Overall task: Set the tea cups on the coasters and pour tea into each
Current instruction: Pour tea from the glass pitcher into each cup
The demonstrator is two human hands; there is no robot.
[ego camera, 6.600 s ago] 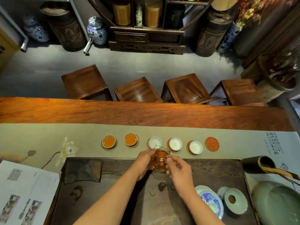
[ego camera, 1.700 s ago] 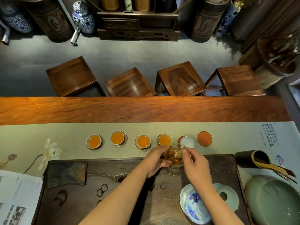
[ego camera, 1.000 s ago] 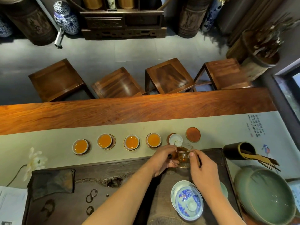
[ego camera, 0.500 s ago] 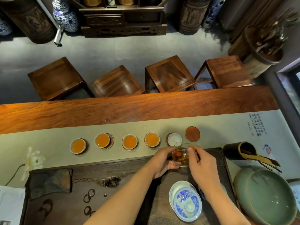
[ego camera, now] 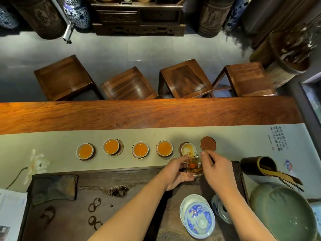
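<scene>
A row of small white tea cups stands on round brown coasters along the pale runner point(ego camera: 52, 141). Several of them, from the leftmost cup point(ego camera: 85, 151) to the fourth cup point(ego camera: 164, 148), hold amber tea. The fifth cup point(ego camera: 188, 149) has a little tea in its bottom. Right of it lies a bare coaster point(ego camera: 208, 143). My left hand point(ego camera: 175, 173) and my right hand point(ego camera: 219, 168) together hold a small glass pitcher point(ego camera: 194, 165), tilted with its spout over the fifth cup.
A dark wooden tea tray point(ego camera: 121, 206) lies under my arms, with a blue-and-white lidded bowl point(ego camera: 198, 217) and a folded dark cloth point(ego camera: 52, 187) on it. A green ceramic basin point(ego camera: 284, 214) and a tool holder point(ego camera: 258, 165) sit at the right. Stools stand beyond the table.
The pitcher has tipped further over the fifth cup, which was white inside and now shows some tea. Over the longer span the third and fourth cups were filled.
</scene>
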